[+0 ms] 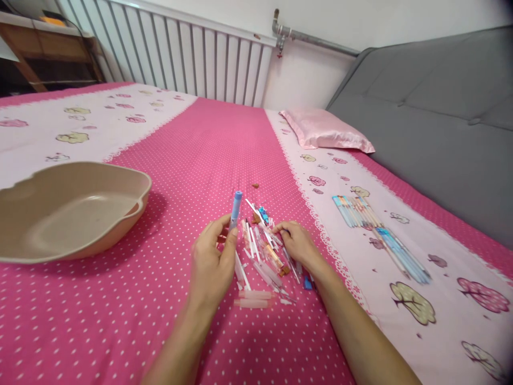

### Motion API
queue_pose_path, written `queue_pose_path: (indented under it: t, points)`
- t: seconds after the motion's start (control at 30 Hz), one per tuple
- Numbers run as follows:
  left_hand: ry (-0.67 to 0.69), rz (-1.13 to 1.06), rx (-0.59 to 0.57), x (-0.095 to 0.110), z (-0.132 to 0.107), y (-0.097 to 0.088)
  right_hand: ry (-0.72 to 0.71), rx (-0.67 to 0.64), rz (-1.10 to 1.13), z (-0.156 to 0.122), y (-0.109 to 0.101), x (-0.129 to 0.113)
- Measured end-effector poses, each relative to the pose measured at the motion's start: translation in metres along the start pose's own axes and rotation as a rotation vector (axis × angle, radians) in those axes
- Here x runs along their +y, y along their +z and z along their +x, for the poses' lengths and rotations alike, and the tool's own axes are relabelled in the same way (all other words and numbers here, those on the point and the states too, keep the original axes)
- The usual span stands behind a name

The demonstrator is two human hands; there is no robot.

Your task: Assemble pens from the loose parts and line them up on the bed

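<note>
My left hand (214, 256) is closed around a blue pen barrel (236, 206), which stands nearly upright with its blue end on top. In front of me lies a loose pile of pen parts (260, 256): white refills, pale pink barrels and small brown and blue pieces. At the pile's right side is my right hand (296, 243), fingers curled down among the parts; whatever they pinch is too small to make out. Two pink barrels (254, 299) lie side by side at the near edge of the pile. A blue piece (308, 282) rests by my right wrist.
A large beige basin (80, 240) sits on the bed at left. On the right are two groups of assembled pens, one farther (356, 211) and one nearer (403, 254). A pink pillow (324, 128) lies by the grey headboard (425, 101). A white radiator (180, 53) lines the wall.
</note>
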State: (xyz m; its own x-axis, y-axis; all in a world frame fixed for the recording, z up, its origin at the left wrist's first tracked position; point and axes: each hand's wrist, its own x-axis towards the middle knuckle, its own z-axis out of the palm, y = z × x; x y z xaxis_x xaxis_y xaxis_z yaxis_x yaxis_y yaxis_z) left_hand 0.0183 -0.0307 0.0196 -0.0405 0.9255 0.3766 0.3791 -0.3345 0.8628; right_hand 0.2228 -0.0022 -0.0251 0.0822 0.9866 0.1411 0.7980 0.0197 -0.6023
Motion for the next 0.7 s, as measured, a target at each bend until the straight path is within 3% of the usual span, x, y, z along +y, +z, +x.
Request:
queue_pose_path:
  t: [0.33,0.57,0.7]
  points:
    - [-0.02,-0.014,-0.009,0.001,0.0,0.0,-0.041,-0.165,0.122,-0.008,-0.01,-0.018]
    - [-0.025,-0.009,-0.015,0.0,0.0,0.001,0.007,-0.003,0.004,-0.002,-0.004,-0.009]
    - [-0.02,-0.016,-0.018,-0.002,0.001,0.002,-0.101,-0.05,-0.065,0.0,0.001,-0.005]
